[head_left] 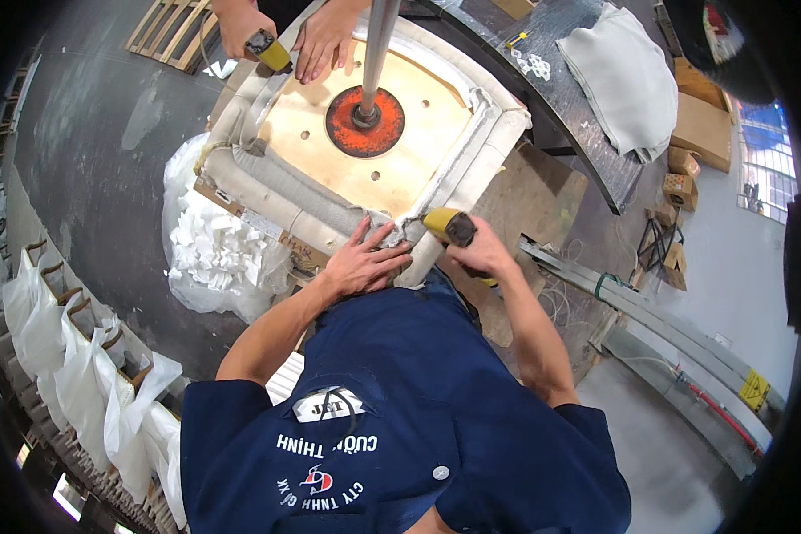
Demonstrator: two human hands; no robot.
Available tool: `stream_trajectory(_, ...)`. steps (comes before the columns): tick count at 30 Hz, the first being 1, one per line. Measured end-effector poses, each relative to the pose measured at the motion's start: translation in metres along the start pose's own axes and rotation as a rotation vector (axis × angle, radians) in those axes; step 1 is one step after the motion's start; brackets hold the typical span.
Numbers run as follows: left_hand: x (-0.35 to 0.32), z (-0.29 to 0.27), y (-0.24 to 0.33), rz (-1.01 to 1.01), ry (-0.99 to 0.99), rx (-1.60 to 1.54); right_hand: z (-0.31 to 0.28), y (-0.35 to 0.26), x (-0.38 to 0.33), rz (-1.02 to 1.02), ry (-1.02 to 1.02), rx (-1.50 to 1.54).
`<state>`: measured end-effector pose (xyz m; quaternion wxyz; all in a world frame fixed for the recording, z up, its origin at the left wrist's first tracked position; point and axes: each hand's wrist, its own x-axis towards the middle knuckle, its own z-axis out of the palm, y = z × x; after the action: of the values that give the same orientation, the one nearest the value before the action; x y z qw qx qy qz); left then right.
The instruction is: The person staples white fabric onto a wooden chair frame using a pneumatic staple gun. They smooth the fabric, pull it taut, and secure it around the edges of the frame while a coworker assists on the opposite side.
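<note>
An upholstered cushion piece in pale fabric (298, 209) lies underside up, with a round-holed plywood panel (285, 125) in its middle. A red disc (340, 133) at the foot of a metal pole (379, 44) rests on the panel. My right hand (484, 249) grips a yellow and black staple gun (443, 221), its nose at the near right corner of the fabric edge. Just left of it, my left hand (365, 262) lies with fingers spread on the near edge. Across from me, another person's hand holds a similar staple gun (271, 55); their other hand (325, 40) presses the far edge.
A clear plastic bag of white scraps (218, 254) sits at the left. On the right are a dark curved table (552, 98) with folded grey cloth (627, 80), and a long metal rail (650, 307). A wooden pallet (171, 34) lies far left.
</note>
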<state>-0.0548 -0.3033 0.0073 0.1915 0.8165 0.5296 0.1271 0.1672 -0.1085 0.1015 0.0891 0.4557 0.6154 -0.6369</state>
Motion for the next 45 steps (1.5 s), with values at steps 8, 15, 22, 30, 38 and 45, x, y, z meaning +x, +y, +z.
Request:
stream_trajectory(8,-0.002,-0.009,-0.003,0.04,0.048,-0.027,-0.074,-0.021,0.04,-0.019,0.145,0.069)
stream_trajectory(15,-0.001,-0.006,-0.001,0.012,0.111,-0.027,-0.079,-0.02,0.07,0.002,0.138,-0.187)
stream_trajectory(22,0.002,-0.001,0.0,-0.035,0.084,-0.051,-0.084,-0.017,0.069,-0.012,0.123,-0.1)
stream_trajectory(30,0.022,0.009,0.035,-0.293,0.3,-0.128,-0.065,0.128,0.001,-0.477,0.327,0.204)
stream_trajectory(38,0.087,0.009,0.119,-0.632,0.613,-0.036,-0.065,0.366,-0.105,-0.054,0.497,0.086)
stream_trajectory(45,0.236,0.058,0.197,-0.507,0.585,-0.361,-0.142,0.523,-0.148,0.241,0.949,0.085)
